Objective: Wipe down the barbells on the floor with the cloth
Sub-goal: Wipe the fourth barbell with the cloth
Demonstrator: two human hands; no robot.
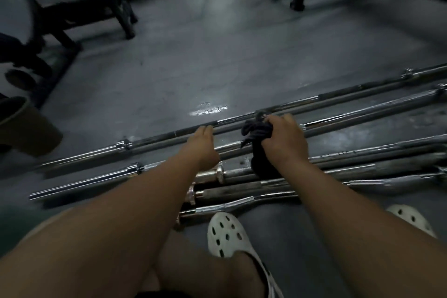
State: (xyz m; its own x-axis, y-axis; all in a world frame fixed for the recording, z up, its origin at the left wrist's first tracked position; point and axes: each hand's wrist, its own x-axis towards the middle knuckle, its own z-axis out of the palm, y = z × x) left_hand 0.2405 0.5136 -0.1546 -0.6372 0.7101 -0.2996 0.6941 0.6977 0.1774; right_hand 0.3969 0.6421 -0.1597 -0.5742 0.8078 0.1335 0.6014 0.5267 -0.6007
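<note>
On the gym floor [193,68], several barbells [96,178] lie side by side, close to the feet. Right hand [284,139] clamped round a bunched dark cloth [256,132], pressed onto the far bars. Left hand [205,145], fingers straight, rests on the farthest bar. Wiping step in hand; next move likely needs a firm stroke along the shaft.

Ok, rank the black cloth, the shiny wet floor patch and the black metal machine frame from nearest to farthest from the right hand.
1. Black cloth, gripped in the right hand.
2. Shiny wet floor patch, ahead to its left.
3. Black metal machine frame, far top left.
</note>
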